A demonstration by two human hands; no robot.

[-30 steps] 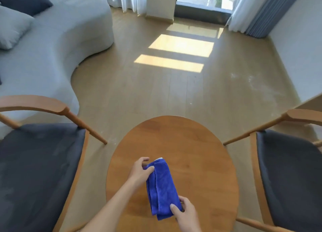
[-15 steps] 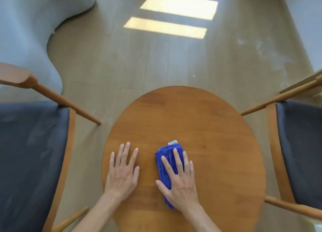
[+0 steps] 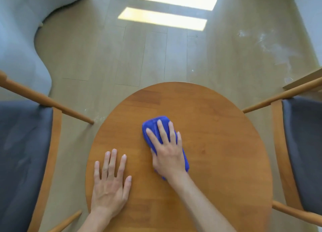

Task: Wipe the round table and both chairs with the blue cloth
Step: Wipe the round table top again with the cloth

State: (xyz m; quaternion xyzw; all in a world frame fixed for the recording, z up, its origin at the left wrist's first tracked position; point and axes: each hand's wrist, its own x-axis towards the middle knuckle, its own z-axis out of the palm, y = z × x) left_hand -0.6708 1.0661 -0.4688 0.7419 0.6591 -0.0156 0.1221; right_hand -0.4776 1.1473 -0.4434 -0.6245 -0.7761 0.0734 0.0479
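The round wooden table [image 3: 217, 130] fills the lower middle of the head view. A folded blue cloth [image 3: 153, 125] lies on it near the centre. My right hand [image 3: 165, 148] presses flat on the cloth with straight, spread fingers and hides most of it. My left hand [image 3: 109, 183] rests flat on the bare tabletop near the left front edge, fingers straight. One wooden chair with a dark seat [image 3: 22, 158] stands to the left, and a second wooden chair [image 3: 303, 153] stands to the right.
A grey curved sofa [image 3: 19, 31] sits at the far left. Beyond the table is wooden floor [image 3: 156, 57] with sunlit patches and pale dusty marks at the right. Each chair's armrests point toward the table.
My right hand has pushed the cloth away from me toward the table's centre. My left hand stays flat on the tabletop. A second ago both hands held the cloth above the table.
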